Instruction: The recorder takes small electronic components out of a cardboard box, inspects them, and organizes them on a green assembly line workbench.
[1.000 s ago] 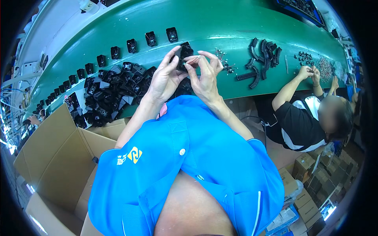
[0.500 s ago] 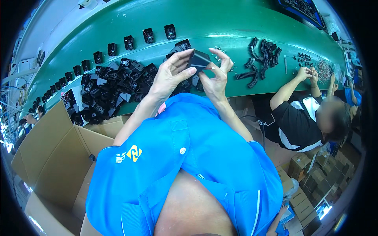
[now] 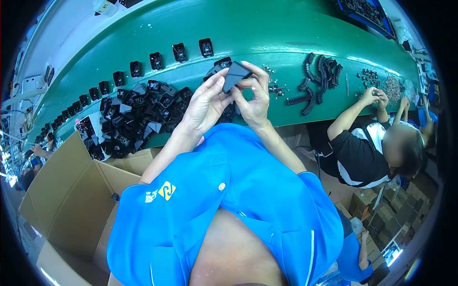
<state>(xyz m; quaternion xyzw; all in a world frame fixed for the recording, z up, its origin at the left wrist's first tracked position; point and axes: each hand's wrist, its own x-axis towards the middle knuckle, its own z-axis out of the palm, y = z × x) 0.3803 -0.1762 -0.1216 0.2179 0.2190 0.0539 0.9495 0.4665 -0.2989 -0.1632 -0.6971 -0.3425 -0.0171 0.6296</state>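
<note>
Between my two hands, above the bench edge, is a black plastic housing (image 3: 236,75) with a smooth flat face turned up. My left hand (image 3: 208,99) pinches its left side with thumb and fingers. On the other side my right hand (image 3: 254,97) grips its right edge, fingers bent around it. Just left of my hands lies a big heap of similar black housings (image 3: 138,112). Some more black parts sit behind and under my hands, partly hidden by them. Small metal pieces (image 3: 276,88) are scattered to the right of my right hand.
A row of black housings (image 3: 156,60) runs along the green bench (image 3: 267,28). Curved black strips of parts (image 3: 322,74) lie right of centre. A co-worker (image 3: 367,148) handles small parts at the right. An open cardboard box (image 3: 62,190) stands at my left.
The black housing has been turned in my hands, so its flat face now tilts upward. Both hands keep hold of it, and the fingers have shifted. The view has moved slightly.
</note>
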